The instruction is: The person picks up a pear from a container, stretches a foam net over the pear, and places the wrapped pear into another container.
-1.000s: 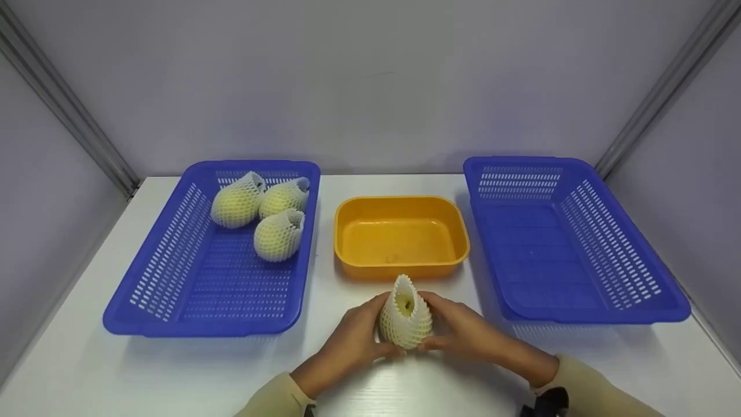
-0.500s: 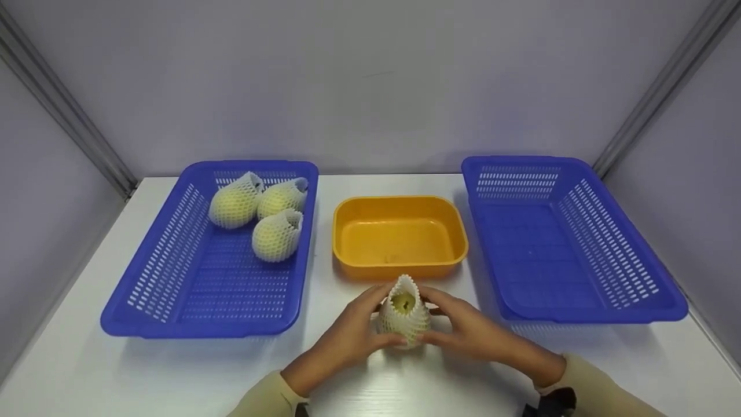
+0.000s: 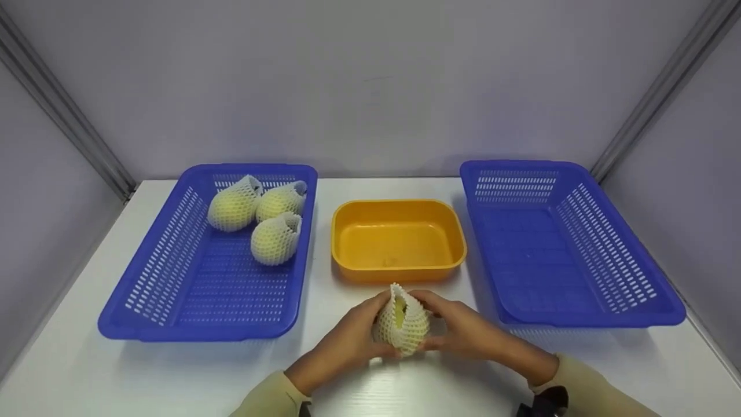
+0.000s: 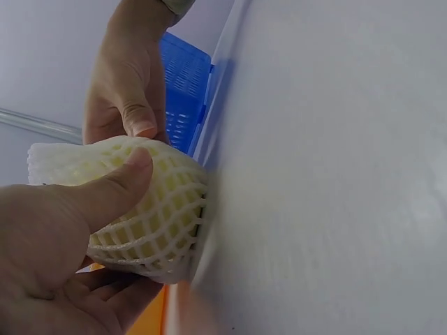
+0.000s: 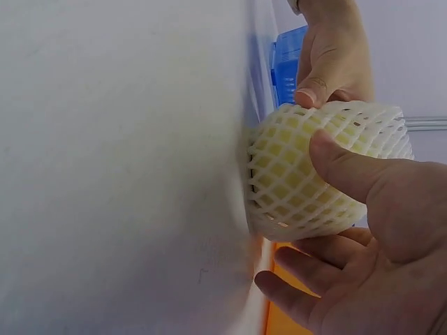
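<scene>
Between both hands a pale yellow fruit (image 3: 400, 322) stands in a white foam net (image 4: 164, 216), its pointed open end up and leaning a little left. My left hand (image 3: 354, 333) grips the left side, the thumb on the near face and the fingers round the far side. On the opposite side my right hand (image 3: 463, 331) holds it too, its thumb (image 5: 339, 164) pressed on the netting. In the wrist views the base of the net is right at the white tabletop (image 5: 126, 167).
An orange tub (image 3: 399, 275) stands just beyond the hands. At the left, a blue basket (image 3: 110, 327) holds 3 netted fruits (image 3: 275, 238). Another blue basket (image 3: 535, 272) stands at the right. Grey walls (image 3: 376, 87) enclose the back and sides.
The netted fruit has turned and tilted slightly left between the hands, and its opening looks narrower. Both thumbs have shifted on the net. Baskets and tub stay in place.
</scene>
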A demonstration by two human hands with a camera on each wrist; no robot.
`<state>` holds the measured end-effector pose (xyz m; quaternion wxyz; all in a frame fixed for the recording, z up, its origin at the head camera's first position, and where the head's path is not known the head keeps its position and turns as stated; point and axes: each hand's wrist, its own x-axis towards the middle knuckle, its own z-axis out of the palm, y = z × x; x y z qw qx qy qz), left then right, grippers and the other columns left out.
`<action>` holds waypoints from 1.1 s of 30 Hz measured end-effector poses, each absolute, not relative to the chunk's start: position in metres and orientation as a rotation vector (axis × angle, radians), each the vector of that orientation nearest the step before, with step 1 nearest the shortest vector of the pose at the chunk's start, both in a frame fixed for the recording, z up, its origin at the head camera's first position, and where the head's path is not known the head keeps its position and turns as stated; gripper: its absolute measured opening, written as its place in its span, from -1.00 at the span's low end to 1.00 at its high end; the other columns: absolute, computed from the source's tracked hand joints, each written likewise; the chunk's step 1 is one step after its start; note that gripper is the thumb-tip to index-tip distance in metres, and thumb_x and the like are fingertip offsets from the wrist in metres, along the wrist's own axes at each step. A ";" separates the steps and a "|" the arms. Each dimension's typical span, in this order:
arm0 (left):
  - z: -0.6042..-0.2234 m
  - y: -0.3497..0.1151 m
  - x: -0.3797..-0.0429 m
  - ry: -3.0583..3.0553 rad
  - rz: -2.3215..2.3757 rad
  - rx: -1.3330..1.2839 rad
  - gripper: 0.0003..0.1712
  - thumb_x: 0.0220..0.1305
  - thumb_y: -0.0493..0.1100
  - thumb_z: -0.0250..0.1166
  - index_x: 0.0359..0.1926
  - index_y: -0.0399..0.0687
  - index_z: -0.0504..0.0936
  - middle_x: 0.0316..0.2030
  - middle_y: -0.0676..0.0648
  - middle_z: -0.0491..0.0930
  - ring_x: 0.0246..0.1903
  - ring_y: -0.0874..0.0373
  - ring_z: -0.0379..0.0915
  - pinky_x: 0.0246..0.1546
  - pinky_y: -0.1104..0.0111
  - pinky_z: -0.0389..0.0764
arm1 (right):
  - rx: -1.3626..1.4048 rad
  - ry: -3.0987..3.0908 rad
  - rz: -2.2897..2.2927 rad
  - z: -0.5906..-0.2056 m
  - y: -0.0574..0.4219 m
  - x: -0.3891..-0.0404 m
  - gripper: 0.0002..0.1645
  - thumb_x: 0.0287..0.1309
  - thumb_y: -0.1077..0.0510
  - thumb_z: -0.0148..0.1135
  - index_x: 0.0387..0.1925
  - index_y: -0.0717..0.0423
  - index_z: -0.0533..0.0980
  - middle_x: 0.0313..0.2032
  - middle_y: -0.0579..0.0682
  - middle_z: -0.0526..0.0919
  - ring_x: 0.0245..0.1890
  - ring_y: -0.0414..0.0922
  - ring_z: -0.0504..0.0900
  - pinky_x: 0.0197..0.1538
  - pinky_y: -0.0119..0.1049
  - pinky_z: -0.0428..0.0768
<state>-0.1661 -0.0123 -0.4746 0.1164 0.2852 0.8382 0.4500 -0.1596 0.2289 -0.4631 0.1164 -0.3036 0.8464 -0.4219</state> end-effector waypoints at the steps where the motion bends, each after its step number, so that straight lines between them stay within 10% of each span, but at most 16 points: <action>1: -0.475 -0.013 -0.167 2.454 1.318 0.827 0.12 -0.03 -0.26 0.64 0.51 -0.23 0.22 0.36 -0.20 0.42 0.33 -0.06 0.36 0.39 0.07 0.36 | -0.888 2.491 -1.216 -0.463 0.227 -0.160 -0.06 0.11 0.18 0.54 0.47 0.11 0.28 0.35 0.02 0.49 0.30 0.04 0.49 0.33 0.04 0.48; 33: -0.474 -0.012 -0.174 2.358 1.468 0.731 0.07 -0.09 -0.14 0.68 0.43 0.01 0.32 0.23 -0.01 0.50 0.22 0.07 0.43 0.33 0.07 0.42 | -0.829 2.497 -1.253 -0.467 0.226 -0.165 -0.10 0.05 0.13 0.58 0.38 0.22 0.36 0.28 0.12 0.55 0.25 0.15 0.53 0.30 0.05 0.51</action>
